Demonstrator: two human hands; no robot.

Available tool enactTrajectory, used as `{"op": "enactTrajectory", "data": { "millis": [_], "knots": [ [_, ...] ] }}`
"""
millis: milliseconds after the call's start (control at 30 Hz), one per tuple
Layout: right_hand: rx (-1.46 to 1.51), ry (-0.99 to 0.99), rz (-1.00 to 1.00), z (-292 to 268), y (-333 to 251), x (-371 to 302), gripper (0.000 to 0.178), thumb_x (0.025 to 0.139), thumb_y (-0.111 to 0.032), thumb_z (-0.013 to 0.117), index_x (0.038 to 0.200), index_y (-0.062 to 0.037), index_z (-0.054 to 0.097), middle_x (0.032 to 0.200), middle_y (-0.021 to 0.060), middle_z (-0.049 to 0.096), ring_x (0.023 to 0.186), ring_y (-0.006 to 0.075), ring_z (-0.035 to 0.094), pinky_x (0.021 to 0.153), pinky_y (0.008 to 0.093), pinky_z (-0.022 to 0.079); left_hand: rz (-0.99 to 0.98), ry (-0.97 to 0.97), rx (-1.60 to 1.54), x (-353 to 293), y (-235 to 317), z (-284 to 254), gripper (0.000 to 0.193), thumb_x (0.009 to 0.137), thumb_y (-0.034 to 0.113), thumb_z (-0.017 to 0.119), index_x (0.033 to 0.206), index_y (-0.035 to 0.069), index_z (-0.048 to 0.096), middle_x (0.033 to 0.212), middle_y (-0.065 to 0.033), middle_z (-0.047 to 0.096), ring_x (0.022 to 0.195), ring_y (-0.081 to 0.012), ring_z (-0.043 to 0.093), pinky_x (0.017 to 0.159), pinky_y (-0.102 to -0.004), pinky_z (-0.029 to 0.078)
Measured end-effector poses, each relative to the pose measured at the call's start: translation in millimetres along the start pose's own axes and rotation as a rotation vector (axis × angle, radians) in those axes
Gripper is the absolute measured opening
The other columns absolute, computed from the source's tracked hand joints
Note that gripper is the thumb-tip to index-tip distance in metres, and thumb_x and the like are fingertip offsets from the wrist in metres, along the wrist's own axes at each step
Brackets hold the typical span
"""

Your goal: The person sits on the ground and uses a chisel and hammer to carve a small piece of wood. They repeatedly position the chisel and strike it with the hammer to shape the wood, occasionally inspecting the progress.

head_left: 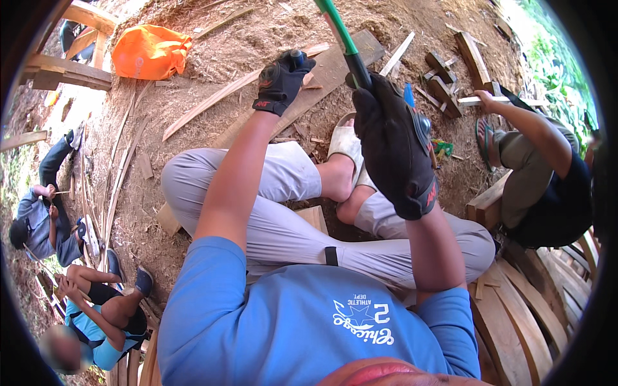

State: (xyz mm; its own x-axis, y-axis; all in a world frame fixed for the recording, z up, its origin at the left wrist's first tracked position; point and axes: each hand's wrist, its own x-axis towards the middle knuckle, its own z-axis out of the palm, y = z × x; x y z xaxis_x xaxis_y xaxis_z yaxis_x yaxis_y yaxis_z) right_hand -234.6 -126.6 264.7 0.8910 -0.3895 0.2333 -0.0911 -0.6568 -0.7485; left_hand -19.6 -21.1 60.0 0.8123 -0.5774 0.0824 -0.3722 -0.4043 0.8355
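Note:
My right hand (396,145), in a black glove, is wrapped round the black grip of a long green-handled tool (338,29). The handle slants up and left, and its far end lies beyond the top edge, so the tool's kind does not show. My left hand (283,82), gloved too, is closed above a wide wooden plank (341,67) on the ground. A bit of pale wood shows by its fingers; what they grip, if anything, is hidden. Between and below my hands are my crossed legs (277,225) in grey trousers and a foot in a pale shoe (346,145).
An orange bag (151,53) lies at the far left beside a wooden frame (67,71). Short wood blocks (443,90) sit at the far right. One person (547,167) crouches close on my right, holding a stick; two others sit left. Curved boards (515,309) are stacked lower right.

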Motion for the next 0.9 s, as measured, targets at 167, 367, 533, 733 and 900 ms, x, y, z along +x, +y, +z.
{"op": "enactTrajectory", "data": {
  "millis": [167,367,533,733,900],
  "knots": [
    [-0.125,-0.227,0.158,14.8,36.3,-14.3,0.024,0.109,-0.020,0.053,0.114,-0.0004,0.066,0.080,0.0182,0.065,0.064,0.0290,0.060,0.060,0.0418,0.047,-0.096,-0.025,0.035,-1.8,20.3,1.5,0.029,0.086,0.029,0.082,0.106,0.009,0.077,0.101,-0.0070,0.078,0.093,-0.0223,0.073,0.086,-0.0384,0.055],
    [-0.018,0.004,-0.062,7.0,5.8,-10.8,0.018,0.106,-0.013,0.054,0.111,-0.0002,0.065,0.086,0.0185,0.066,0.073,0.0358,0.064,0.064,0.0487,0.048,-0.084,0.002,0.002,-1.1,-1.6,-0.8,0.024,0.089,0.025,0.080,0.106,0.009,0.078,0.103,-0.0073,0.079,0.094,-0.0230,0.073,0.085,-0.0380,0.055],
    [-0.183,-0.274,0.186,22.3,47.1,-16.1,0.023,0.109,-0.019,0.052,0.117,-0.0022,0.067,0.082,0.0148,0.068,0.068,0.0288,0.065,0.061,0.0415,0.049,-0.150,0.008,0.137,-2.3,25.3,-2.5,0.026,0.087,0.026,0.080,0.105,0.008,0.078,0.099,-0.0071,0.078,0.094,-0.0238,0.073,0.085,-0.0390,0.055],
    [0.052,0.045,0.035,20.0,8.0,-19.1,0.026,0.110,-0.022,0.051,0.118,-0.0020,0.067,0.082,0.0144,0.068,0.067,0.0286,0.064,0.063,0.0404,0.049,-0.036,-0.014,0.101,-8.5,4.1,-2.5,0.036,0.094,0.044,0.074,0.111,0.011,0.075,0.105,-0.0112,0.077,0.099,-0.0281,0.073,0.089,-0.0419,0.055],
    [-0.104,-0.250,0.195,35.0,42.7,-23.1,0.019,0.107,-0.017,0.054,0.109,-0.0002,0.061,0.086,0.0247,0.065,0.072,0.0443,0.063,0.062,0.0527,0.047,-0.096,-0.023,0.033,-2.9,14.4,-2.5,0.028,0.090,0.030,0.078,0.103,0.006,0.074,0.093,-0.0086,0.074,0.086,-0.0234,0.070,0.079,-0.0404,0.053]
  ]
}}
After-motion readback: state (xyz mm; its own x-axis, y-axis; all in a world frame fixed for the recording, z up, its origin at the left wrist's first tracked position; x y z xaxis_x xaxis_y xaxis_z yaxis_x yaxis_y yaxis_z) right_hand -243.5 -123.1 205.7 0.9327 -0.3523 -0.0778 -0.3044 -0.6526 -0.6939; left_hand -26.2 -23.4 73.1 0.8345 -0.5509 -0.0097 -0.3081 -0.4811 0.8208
